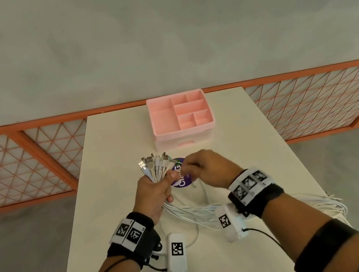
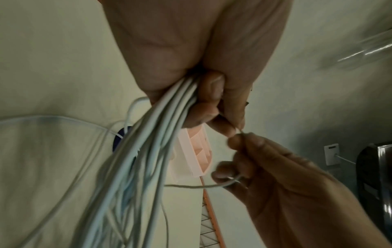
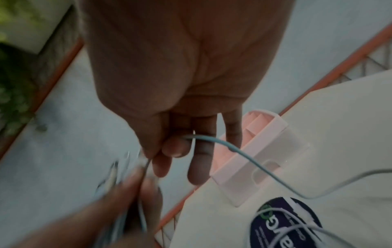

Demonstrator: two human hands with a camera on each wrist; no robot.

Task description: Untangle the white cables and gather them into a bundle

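My left hand (image 1: 156, 189) grips a bundle of white cables (image 1: 155, 168) just below their plugs, which fan upward. The cable tails (image 1: 197, 214) trail down over the table toward its right edge. In the left wrist view the bundle (image 2: 152, 134) runs out of my fist. My right hand (image 1: 199, 164) is close beside the left and pinches one thin white cable (image 2: 212, 186) between thumb and fingers. From the right wrist view that cable (image 3: 244, 156) loops out of the fingers and down to the table.
A pink compartment organizer with a drawer (image 1: 181, 118) stands at the far end of the white table (image 1: 108, 148). A round purple sticker (image 1: 182, 180) lies under the hands. An orange lattice railing (image 1: 22, 161) runs behind. Cable ends hang off the right table edge (image 1: 332, 204).
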